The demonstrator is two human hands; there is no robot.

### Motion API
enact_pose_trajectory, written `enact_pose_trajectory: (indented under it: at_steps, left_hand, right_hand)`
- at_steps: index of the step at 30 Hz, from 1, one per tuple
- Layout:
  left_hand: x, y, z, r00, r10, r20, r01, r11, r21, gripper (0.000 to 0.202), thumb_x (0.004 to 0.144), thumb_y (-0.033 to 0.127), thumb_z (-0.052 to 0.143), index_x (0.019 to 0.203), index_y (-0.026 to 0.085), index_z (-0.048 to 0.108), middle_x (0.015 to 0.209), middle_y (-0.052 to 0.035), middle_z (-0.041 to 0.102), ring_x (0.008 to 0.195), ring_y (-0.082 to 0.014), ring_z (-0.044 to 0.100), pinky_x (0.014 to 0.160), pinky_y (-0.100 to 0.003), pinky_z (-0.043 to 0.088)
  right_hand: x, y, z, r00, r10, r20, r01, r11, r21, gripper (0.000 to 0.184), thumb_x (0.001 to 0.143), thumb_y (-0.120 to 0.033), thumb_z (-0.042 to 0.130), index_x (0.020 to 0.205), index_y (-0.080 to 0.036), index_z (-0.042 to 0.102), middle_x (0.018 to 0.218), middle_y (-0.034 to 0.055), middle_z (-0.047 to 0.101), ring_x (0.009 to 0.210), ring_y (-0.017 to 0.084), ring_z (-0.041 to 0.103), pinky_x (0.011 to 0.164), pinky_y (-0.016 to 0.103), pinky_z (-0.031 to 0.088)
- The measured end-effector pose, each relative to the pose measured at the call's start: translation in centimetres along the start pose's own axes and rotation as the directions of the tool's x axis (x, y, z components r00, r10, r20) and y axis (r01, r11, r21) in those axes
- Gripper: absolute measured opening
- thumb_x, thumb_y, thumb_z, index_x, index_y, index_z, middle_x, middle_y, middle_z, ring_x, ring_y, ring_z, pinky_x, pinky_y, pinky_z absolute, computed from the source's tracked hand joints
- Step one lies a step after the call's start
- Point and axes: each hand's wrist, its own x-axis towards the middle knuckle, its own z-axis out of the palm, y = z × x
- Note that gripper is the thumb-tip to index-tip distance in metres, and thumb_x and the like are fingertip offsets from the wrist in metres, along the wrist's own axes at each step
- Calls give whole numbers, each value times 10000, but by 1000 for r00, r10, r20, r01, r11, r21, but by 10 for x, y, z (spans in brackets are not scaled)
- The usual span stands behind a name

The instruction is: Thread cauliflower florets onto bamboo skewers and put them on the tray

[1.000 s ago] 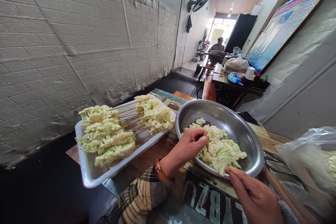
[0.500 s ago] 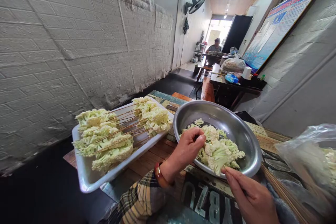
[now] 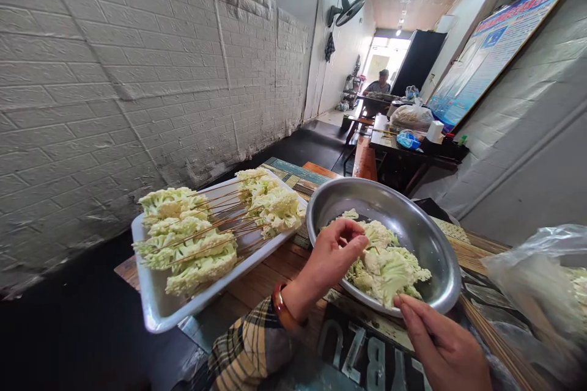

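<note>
Left hand (image 3: 332,253) in steel bowl (image 3: 415,211), fingers curled over cauliflower florets (image 3: 389,266), grip unclear. Right hand (image 3: 443,348) at near rim, fingertips bunched, hold unclear. Tray (image 3: 156,313) of skewered cauliflower (image 3: 192,244) just beside bowl, likely for reach.

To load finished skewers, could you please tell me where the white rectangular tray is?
The white rectangular tray sits at the left of the head view, beside the round steel bowl.

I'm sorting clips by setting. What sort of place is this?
Probably a small skewer eatery's prep spot: a tray of skewered cauliflower, a steel bowl of loose florets, and dining tables down the narrow room.
</note>
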Motion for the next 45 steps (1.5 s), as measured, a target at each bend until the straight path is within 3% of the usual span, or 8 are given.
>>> enact_pose_trajectory:
  at_steps: [2, 4, 9, 18, 23, 32, 40, 45]
  left_hand:
    - [0, -3, 0, 1000, 15, -20, -17, 995, -102, 305, 812, 331, 620, 1071, 170, 638, 862, -17, 581, 757, -132, 500, 700, -253, 395]
    - [0, -5, 0, 1000, 24, 11, -22, 987, -161, 397, 827, 368, 626, 1183, 191, 636, 904, -30, 609, 803, -145, 525, 739, -263, 411]
    - [-3, -4, 5, 997, -38, 69, 55, 962, -267, 348, 821, 412, 652, 1063, 173, 724, 1033, -76, 667, 871, -187, 588, 774, -295, 449]
    - [-5, -9, 9, 997, -55, 53, 66, 964, -258, 352, 828, 464, 622, 898, 139, 737, 907, -82, 686, 825, -198, 582, 701, -287, 449]
    - [-4, -9, 8, 993, -71, 95, 96, 948, -302, 359, 814, 483, 632, 812, 130, 701, 814, -61, 650, 772, -172, 554, 705, -288, 446]
    - [-3, -6, 8, 989, -97, 108, 123, 954, -274, 410, 756, 550, 667, 788, 143, 706, 755, -47, 630, 754, -173, 538, 705, -291, 435]
    - [-3, -8, 7, 988, -56, 146, 94, 959, -269, 311, 814, 442, 650, 779, 136, 693, 721, -5, 582, 709, -127, 487, 721, -270, 384]
    - [-3, -8, 8, 988, -70, 139, 100, 970, -223, 343, 808, 461, 653, 780, 125, 712, 725, -7, 599, 708, -126, 482, 704, -266, 372]
  right_hand:
    - [0, -2, 1, 1000, -1, 1, 1, 1000, 8, 241, 915, -354, 558, 936, -236, 767, 886, 2, 799, 766, 177, 767, 731, 190, 609]
    - [-1, -4, 3, 1000, -7, -2, 7, 1000, 18, 237, 922, -334, 546, 941, -242, 763, 888, -3, 799, 772, 171, 767, 738, 191, 608]
    - [1, -5, 5, 996, -83, 26, 83, 997, 8, 224, 923, -291, 541, 971, -236, 753, 888, -2, 799, 761, 160, 766, 720, 171, 603]
    - [1, -9, 7, 992, -123, 6, 123, 988, -93, 292, 953, -305, 493, 944, -189, 761, 875, 33, 799, 753, 167, 767, 708, 175, 603]
    - [1, -9, 8, 989, -146, -20, 142, 980, -137, 322, 964, -292, 468, 931, -173, 765, 857, 44, 799, 731, 164, 767, 705, 169, 599]
    - [3, -13, 12, 995, -95, -32, 90, 988, -129, 334, 967, -339, 468, 929, -213, 775, 871, 35, 798, 741, 178, 768, 700, 196, 613]
    - [2, -16, 13, 992, -107, -65, 95, 981, -171, 342, 968, -335, 472, 912, -182, 773, 869, 59, 797, 750, 186, 769, 701, 196, 611]
    - [2, -14, 15, 992, -90, -93, 73, 983, -170, 334, 961, -338, 485, 908, -176, 772, 871, 66, 797, 756, 194, 769, 712, 210, 614]
